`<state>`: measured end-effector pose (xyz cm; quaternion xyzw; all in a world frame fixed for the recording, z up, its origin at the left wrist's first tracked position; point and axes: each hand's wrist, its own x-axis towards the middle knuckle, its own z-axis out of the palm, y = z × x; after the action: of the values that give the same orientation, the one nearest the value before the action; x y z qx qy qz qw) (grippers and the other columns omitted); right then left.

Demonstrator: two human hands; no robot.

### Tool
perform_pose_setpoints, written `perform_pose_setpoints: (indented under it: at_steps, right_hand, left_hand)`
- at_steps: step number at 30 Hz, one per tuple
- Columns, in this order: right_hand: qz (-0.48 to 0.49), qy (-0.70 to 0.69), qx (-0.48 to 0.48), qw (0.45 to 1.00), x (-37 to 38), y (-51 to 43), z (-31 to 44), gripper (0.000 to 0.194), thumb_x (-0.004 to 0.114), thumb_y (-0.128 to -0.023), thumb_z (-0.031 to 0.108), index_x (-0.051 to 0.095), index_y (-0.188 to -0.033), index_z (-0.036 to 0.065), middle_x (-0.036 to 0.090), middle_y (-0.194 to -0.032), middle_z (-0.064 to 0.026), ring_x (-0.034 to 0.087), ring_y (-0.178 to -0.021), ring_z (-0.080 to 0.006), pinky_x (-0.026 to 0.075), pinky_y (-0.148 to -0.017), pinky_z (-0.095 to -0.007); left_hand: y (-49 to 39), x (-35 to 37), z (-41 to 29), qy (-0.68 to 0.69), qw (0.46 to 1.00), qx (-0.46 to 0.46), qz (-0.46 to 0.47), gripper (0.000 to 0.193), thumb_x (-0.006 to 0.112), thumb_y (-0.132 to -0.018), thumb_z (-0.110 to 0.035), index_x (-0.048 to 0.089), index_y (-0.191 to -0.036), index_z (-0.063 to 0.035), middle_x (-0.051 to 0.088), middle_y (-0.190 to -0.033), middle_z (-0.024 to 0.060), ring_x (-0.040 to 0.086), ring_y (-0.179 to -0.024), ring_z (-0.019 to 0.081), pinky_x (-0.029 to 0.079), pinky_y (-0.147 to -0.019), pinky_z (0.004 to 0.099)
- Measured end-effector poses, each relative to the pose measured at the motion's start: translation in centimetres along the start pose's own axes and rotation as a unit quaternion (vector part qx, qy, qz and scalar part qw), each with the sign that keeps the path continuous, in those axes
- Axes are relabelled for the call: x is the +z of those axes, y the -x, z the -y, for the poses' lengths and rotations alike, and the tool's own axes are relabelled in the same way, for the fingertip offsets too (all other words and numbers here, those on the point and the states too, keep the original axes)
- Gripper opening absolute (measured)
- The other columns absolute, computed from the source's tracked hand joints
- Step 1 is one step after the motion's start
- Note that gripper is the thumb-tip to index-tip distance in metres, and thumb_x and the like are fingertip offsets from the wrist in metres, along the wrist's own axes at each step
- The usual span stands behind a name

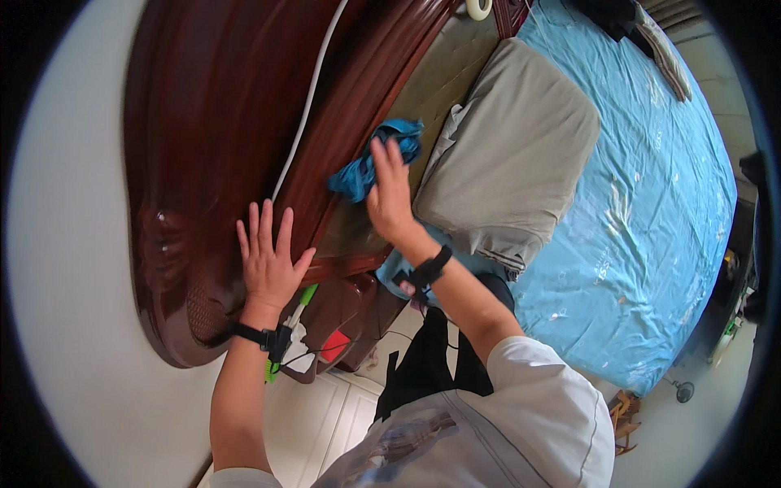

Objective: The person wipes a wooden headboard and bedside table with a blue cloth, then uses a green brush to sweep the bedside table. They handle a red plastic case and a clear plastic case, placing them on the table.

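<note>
My left hand (268, 259) lies palm down with fingers apart on the glossy dark wood headboard (219, 134). My right hand (392, 195) is on a crumpled blue cloth (357, 177), its fingers over it, at the edge between the lower wooden rail and the olive padded panel (451, 67). Part of the cloth is hidden beneath the hand. A white cable (311, 91) runs down the headboard and reaches the fingertips of my left hand. Just right of the cloth, a pillow in a grey-beige cover (512, 146) leans by the panel.
A light blue printed bed sheet (616, 201) spreads to the right. Dark garments (610, 18) lie at its far end, near a cream ring-shaped object (479, 7). Below the headboard stands a brown bedside unit (360, 293) with white tissue (300, 351) and a green-handled brush (308, 296).
</note>
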<state>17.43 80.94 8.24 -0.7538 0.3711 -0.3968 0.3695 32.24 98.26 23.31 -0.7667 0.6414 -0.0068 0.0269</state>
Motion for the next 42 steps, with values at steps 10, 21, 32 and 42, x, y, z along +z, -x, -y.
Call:
perform_pose_setpoints:
  at_steps: [10,21,32,42]
  right_hand:
    - [-0.179,-0.002,0.284,0.942,-9.0,-28.6,-26.4,0.057,0.047,-0.096,0.038,0.055,-0.121,-0.013,0.061,-0.120,-0.0330,0.056,-0.115,-0.0478,0.043,-0.097,-0.0471]
    - [-0.146,-0.165,0.290,0.931,3.0,3.6,-7.2,0.051,0.047,-0.103,0.020,0.035,-0.144,-0.007,0.041,-0.146,-0.0252,0.039,-0.134,-0.0378,0.024,-0.115,-0.0398]
    - [-0.059,-0.088,0.462,0.880,3.6,10.8,-9.4,0.049,0.047,-0.104,0.037,0.057,-0.094,-0.009,0.064,-0.091,-0.0241,0.056,-0.083,-0.0337,0.045,-0.080,-0.0439]
    - [0.040,-0.054,0.482,0.874,7.0,23.4,-4.2,0.050,0.054,-0.098,0.037,0.061,-0.090,-0.013,0.063,-0.095,-0.0368,0.060,-0.092,-0.0515,0.046,-0.081,-0.0515]
  left_hand:
    - [-0.2,0.3,0.3,-0.010,1.000,-0.007,0.025,0.091,0.080,-0.078,-0.035,0.031,-0.151,-0.0108,0.024,-0.158,0.0213,0.021,-0.147,0.0453,0.017,-0.117,0.0639]
    - [-0.4,0.3,0.3,-0.020,1.000,0.006,0.016,0.091,0.079,-0.080,-0.037,0.029,-0.152,-0.0126,0.026,-0.158,0.0219,0.024,-0.145,0.0456,0.020,-0.116,0.0643]
    - [0.7,1.3,0.8,0.009,0.999,0.016,-0.050,0.080,0.074,-0.083,-0.042,0.038,-0.151,-0.0186,0.033,-0.156,0.0132,0.028,-0.145,0.0376,0.025,-0.116,0.0594]
    - [1.3,0.9,0.7,0.006,0.989,0.047,-0.143,0.072,0.073,-0.086,-0.036,0.041,-0.148,-0.0181,0.040,-0.150,0.0141,0.033,-0.142,0.0367,0.028,-0.116,0.0533]
